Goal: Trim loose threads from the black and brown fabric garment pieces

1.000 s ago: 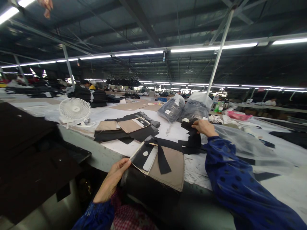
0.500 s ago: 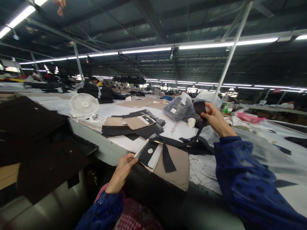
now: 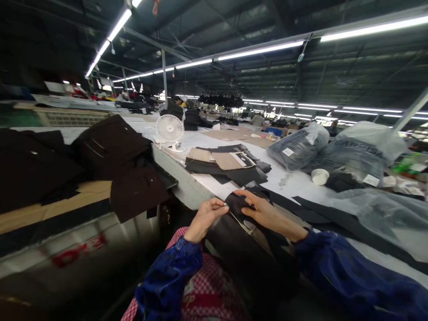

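My left hand (image 3: 207,216) is closed in a pinch, thumb against fingers, on the edge of a black fabric piece (image 3: 236,206) at the table's near edge. Close on its right, my right hand (image 3: 267,214) grips the same black piece, index finger stretched along its far edge and thumb below. Under the hands, a beige panel (image 3: 259,236) with a pale strip is partly visible, largely covered by dark cloth. Farther back lies a stack of black cloth pieces (image 3: 234,176), topped by a beige panel (image 3: 228,161).
A white fan (image 3: 170,128) stands at the table edge. Dark brown garments (image 3: 110,145) are piled on the left. Bagged dark goods (image 3: 299,145), a white cup (image 3: 320,177) and clear plastic sheeting (image 3: 384,214) lie to the right, with long black strips (image 3: 329,214) nearer me.
My right hand has come down from its raised position with the black fabric to meet my left hand. The black piece now covers much of the beige panel. The view has turned left.
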`<move>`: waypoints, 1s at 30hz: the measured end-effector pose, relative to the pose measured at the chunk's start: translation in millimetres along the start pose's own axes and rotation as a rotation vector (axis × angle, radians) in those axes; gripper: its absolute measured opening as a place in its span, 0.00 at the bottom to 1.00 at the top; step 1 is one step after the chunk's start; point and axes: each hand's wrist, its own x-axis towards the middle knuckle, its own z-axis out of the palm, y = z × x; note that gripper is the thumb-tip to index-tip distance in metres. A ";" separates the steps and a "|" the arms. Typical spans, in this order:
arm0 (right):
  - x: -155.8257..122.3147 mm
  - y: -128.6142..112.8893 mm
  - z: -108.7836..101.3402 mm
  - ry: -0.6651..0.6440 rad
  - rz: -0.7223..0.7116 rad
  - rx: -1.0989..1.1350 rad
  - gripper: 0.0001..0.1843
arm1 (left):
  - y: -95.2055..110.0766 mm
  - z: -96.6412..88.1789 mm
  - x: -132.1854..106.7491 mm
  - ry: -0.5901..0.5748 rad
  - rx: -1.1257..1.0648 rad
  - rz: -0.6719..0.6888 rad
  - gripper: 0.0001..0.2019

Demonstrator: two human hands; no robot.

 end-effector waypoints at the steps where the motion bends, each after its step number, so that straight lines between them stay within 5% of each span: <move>1: 0.7 4.8 1.6 -0.007 0.040 0.017 0.26 | 2.5 -2.0 -1.1 -0.015 -0.016 -0.014 0.20; 4: 2.5 9.9 0.3 -0.069 0.139 0.071 0.28 | 9.5 -9.2 -4.9 -0.089 -0.058 -0.079 0.21; 10: 6.0 1.5 2.4 -0.042 0.080 -0.005 0.32 | 8.8 -11.7 -5.8 -0.098 0.024 -0.050 0.17; 15: 9.2 -5.5 6.1 0.087 0.020 0.010 0.19 | 7.8 -6.6 -5.2 -0.008 0.055 -0.007 0.13; 20: 2.5 -20.1 5.7 -0.027 -0.011 0.177 0.17 | 14.3 -7.7 -12.0 -0.080 0.024 -0.007 0.18; 30: -12.6 -32.3 7.5 -0.048 -0.063 -0.001 0.14 | 19.0 -9.5 -17.2 -0.151 0.008 -0.031 0.27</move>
